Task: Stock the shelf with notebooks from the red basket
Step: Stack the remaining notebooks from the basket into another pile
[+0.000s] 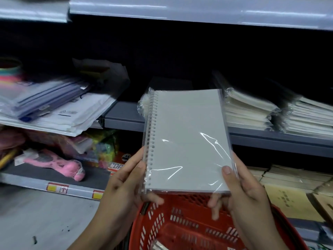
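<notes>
A white spiral-bound notebook (187,141) in clear plastic wrap is held up in front of the grey middle shelf (126,118). My left hand (126,183) grips its lower left corner by the spiral, thumb on the cover. My right hand (241,192) grips the lower right corner the same way. Below the hands sits the red basket (182,226), perforated, with a bit of another wrapped item at its bottom edge. Stacks of wrapped notebooks (248,110) lie on the shelf just right of the held one.
Flat white and blue packets (54,109) are piled on the shelf at left. A pink toy (59,165) and colourful packets lie on the lower shelf. Tan books (288,181) fill the lower right. The upper shelf edge (198,9) overhangs.
</notes>
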